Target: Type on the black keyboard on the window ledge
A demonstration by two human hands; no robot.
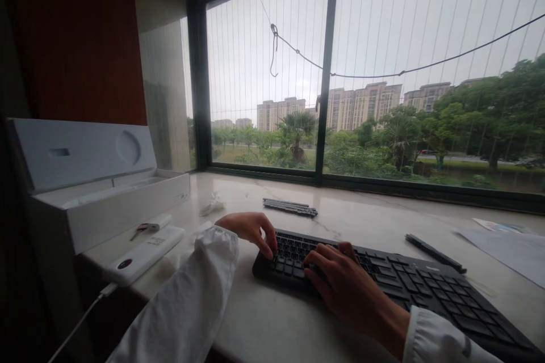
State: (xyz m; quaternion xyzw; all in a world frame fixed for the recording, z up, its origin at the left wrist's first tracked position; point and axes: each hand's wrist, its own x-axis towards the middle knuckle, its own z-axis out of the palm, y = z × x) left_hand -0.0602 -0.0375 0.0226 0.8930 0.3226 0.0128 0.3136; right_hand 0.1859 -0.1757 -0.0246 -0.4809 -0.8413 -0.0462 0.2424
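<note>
A black keyboard (409,283) lies on the pale marble-like surface, running from the middle to the lower right. Bare switch sockets seem to show among its upper left rows, while keycaps cover the nearer rows. My left hand (251,229) reaches down at the keyboard's left end, thumb and fingers bent together on the keys; whatever is between the tips is hidden. Over the left-middle keys, my right hand (340,272) has its index finger and thumb curled close together, and I cannot make out what they grip. Behind the keyboard lie rows of loose dark keycaps (290,207).
An open white box (128,198) stands at the left, near a white power bank (147,255) with a cable and a key (138,231). Crumpled plastic (213,204) lies behind my left hand. A dark strip (435,252) and papers (506,249) are at the right. Windows rise behind.
</note>
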